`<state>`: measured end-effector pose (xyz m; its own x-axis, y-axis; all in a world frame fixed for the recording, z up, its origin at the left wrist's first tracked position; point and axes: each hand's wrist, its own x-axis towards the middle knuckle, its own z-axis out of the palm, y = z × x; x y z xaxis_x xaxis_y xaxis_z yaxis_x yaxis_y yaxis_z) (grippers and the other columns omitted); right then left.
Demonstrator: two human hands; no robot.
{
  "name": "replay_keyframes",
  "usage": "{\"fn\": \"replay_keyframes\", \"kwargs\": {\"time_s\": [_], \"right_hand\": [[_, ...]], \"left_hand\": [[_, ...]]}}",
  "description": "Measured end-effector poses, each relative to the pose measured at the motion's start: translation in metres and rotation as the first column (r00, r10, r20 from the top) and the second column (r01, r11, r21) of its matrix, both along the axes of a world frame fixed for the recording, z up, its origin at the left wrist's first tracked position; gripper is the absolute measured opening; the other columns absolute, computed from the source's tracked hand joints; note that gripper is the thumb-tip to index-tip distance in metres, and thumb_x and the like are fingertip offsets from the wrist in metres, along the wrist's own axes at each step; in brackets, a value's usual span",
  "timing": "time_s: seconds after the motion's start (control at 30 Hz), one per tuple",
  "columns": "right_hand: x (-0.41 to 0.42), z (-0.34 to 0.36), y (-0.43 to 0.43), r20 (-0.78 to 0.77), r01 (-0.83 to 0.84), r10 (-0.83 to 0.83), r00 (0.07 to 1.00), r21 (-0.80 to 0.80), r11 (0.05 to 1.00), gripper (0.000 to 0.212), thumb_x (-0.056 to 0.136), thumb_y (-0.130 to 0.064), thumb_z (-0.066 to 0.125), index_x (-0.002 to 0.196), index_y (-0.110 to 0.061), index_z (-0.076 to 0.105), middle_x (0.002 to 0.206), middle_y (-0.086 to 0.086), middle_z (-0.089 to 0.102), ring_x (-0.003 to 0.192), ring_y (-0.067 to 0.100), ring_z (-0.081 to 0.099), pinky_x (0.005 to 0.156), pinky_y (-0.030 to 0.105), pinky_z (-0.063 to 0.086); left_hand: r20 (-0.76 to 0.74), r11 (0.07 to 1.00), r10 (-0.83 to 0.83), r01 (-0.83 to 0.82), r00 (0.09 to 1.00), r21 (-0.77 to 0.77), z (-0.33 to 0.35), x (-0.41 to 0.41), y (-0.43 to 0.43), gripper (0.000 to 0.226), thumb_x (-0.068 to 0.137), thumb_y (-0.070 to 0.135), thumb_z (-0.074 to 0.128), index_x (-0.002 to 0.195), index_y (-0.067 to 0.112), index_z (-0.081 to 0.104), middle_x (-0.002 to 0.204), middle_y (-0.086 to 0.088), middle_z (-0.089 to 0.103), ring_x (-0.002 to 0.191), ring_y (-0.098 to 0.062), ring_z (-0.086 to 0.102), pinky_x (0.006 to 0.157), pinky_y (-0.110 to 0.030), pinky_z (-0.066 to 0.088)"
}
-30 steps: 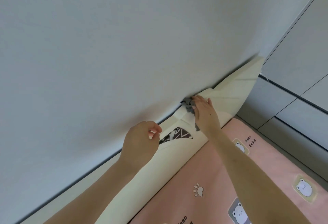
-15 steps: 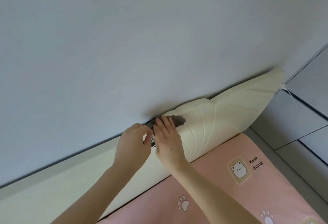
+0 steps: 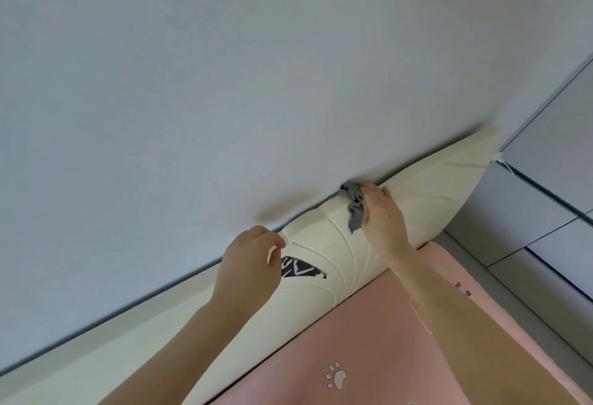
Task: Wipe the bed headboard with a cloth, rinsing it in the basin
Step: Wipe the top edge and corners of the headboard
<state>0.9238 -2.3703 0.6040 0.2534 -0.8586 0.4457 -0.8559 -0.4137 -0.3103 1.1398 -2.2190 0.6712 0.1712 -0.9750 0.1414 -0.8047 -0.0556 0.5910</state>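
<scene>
**Fig. 1. Cloth at the top edge of the headboard, head view**

I look down along a cream padded headboard with raised, fanned seams (image 3: 420, 199). It stands against a pale grey-blue wall (image 3: 224, 83) that fills the upper part of the view.

The crumpled grey cloth (image 3: 354, 210) lies on the rounded crest of the headboard, right where the padding meets the wall. Its upper part is bunched against that junction, and a loose tail hangs down the front face.

The right hand (image 3: 383, 217) lies on top of the cloth. Its fingers (image 3: 373, 191) are stretched out side by side towards the wall and press the fabric onto the padding. I cannot see the thumb.

The left hand (image 3: 248, 263) sits lower and further left on the headboard, well apart from the cloth. Its fingers are curled in towards the palm at the upper edge of the padding. I cannot tell whether they grip that edge or merely rest against it.

Just beside this hand, a dark wedge-shaped patch with white zigzag marks (image 3: 301, 269) shows on the front of the headboard.

Below the headboard lies a pink bedsheet (image 3: 378, 334), printed with a white paw mark (image 3: 336, 379). Both forearms cross above the sheet. Flat grey cabinet panels with dark seams (image 3: 545, 186) stand at the right edge, beyond the far end of the headboard.
</scene>
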Motion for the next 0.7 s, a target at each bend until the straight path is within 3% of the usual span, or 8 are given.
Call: {"fn": "replay_keyframes", "kwargs": {"time_s": [0.13,0.2,0.27,0.33,0.4,0.5,0.63,0.7], "right_hand": [[-0.027,0.006,-0.018,-0.099,0.256,-0.238,0.966,0.253,0.933,0.028,0.084,0.007,0.040,0.107,0.001,0.056,0.091,0.017,0.065,0.089,0.037,0.061,0.116,0.045,0.018],[-0.032,0.021,-0.021,-0.114,0.293,-0.270,0.956,0.333,0.896,0.027,0.093,-0.002,0.036,0.113,0.001,0.054,0.098,0.020,0.065,0.092,0.037,0.060,0.112,0.041,0.021],[-0.027,0.038,-0.015,0.071,0.347,-0.391,0.918,0.336,0.876,0.025,0.097,-0.008,0.035,0.105,-0.001,0.057,0.090,0.020,0.064,0.084,0.035,0.059,0.092,0.039,0.039],[-0.015,0.060,0.005,0.447,0.341,-0.525,0.724,0.430,0.836,0.021,0.097,-0.011,0.038,0.093,-0.006,0.058,0.082,0.011,0.061,0.080,0.029,0.056,0.070,0.033,0.043],[-0.012,0.077,0.032,0.744,0.063,-0.532,0.404,0.558,0.828,0.020,0.099,-0.013,0.041,0.099,-0.009,0.060,0.089,0.004,0.063,0.089,0.023,0.059,0.072,0.029,0.047],[-0.018,0.091,0.069,0.829,-0.417,-0.560,0.016,0.514,0.750,0.030,0.101,-0.015,0.035,0.119,-0.007,0.058,0.118,0.009,0.064,0.109,0.023,0.060,0.092,0.040,0.049],[-0.020,0.096,0.089,0.794,-0.632,-0.603,-0.084,0.425,0.648,0.042,0.099,-0.017,0.032,0.100,-0.011,0.073,0.113,0.010,0.068,0.102,0.022,0.067,0.077,0.037,0.058],[-0.020,0.097,0.089,0.786,-0.674,-0.613,-0.079,0.411,0.614,0.037,0.099,-0.017,0.033,0.108,-0.010,0.068,0.114,0.010,0.068,0.101,0.022,0.067,0.076,0.036,0.058]], "left_hand": [[0.008,0.994,-0.099,0.099,0.995,-0.034,0.003,0.005,-0.004,0.020,0.086,0.006,0.054,0.095,0.015,0.069,0.098,0.004,0.065,0.094,-0.016,0.059,0.078,-0.016,0.034],[0.005,0.988,-0.145,0.145,0.989,-0.055,0.003,0.007,-0.006,0.020,0.083,0.003,0.056,0.092,0.013,0.070,0.094,0.002,0.066,0.090,-0.020,0.061,0.077,-0.019,0.037],[0.006,0.981,-0.186,0.187,0.982,-0.054,0.004,0.006,-0.007,0.019,0.083,0.003,0.056,0.093,0.012,0.070,0.093,0.000,0.065,0.090,-0.021,0.060,0.077,-0.020,0.038],[0.001,0.975,-0.214,0.213,0.977,-0.061,0.005,0.005,-0.010,0.019,0.084,0.004,0.055,0.094,0.013,0.070,0.094,0.000,0.065,0.091,-0.020,0.060,0.079,-0.021,0.040],[-0.019,0.975,-0.215,0.213,0.976,-0.068,0.005,0.003,-0.013,0.019,0.084,0.005,0.056,0.094,0.014,0.070,0.094,0.001,0.065,0.091,-0.019,0.061,0.080,-0.021,0.041],[-0.052,0.978,-0.204,0.201,0.978,-0.060,0.007,-0.004,-0.014,0.018,0.085,0.008,0.056,0.095,0.016,0.069,0.094,0.004,0.065,0.091,-0.017,0.060,0.079,-0.018,0.037],[-0.128,0.984,-0.164,0.152,0.978,-0.094,0.018,-0.020,-0.013,0.014,0.087,0.020,0.059,0.098,0.020,0.068,0.087,0.013,0.057,0.084,-0.011,0.053,0.078,-0.019,0.038],[-0.170,0.986,-0.149,0.133,0.974,-0.103,0.027,-0.031,-0.013,0.021,0.086,0.033,0.061,0.104,0.024,0.066,0.094,0.017,0.056,0.090,-0.007,0.051,0.082,-0.018,0.037]]}}
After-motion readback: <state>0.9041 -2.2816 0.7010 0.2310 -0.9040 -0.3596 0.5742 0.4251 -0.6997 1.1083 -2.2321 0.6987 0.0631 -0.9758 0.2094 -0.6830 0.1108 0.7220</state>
